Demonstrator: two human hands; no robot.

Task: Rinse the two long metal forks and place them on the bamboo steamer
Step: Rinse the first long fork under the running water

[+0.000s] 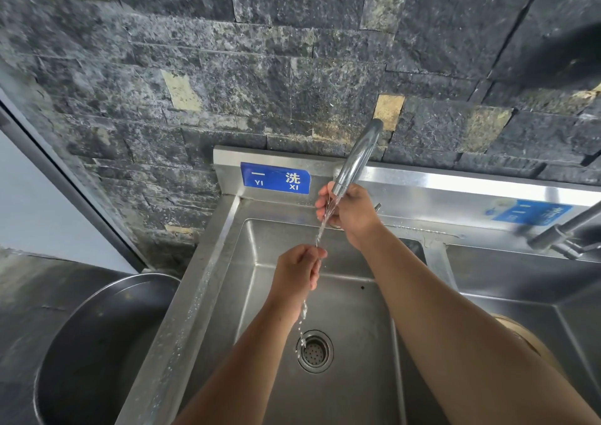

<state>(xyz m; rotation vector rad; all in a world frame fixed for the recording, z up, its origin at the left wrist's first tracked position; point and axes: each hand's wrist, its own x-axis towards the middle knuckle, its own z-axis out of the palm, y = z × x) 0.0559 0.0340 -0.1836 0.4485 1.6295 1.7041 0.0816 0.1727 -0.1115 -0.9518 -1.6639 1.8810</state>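
Both my hands are over the left sink basin (pixel 260 294) under the running tap (pixel 354 161). My right hand (pixel 351 216) curls just below the spout. My left hand (pixel 297 270) is a closed fist lower down. A thin shiny length of the forks (pixel 320 232) runs between the two hands inside the water stream; the rest is hidden in the hands. Water falls from my left hand to the drain (pixel 313 351). A tan rounded edge, likely the bamboo steamer (pixel 520 327), shows in the right basin behind my right forearm.
A large dark metal basin (pixel 97 343) stands on the floor left of the sink. A second tap (pixel 566 236) reaches in from the right over the second basin (pixel 520 281). A dark stone wall (pixel 260 66) backs the sink.
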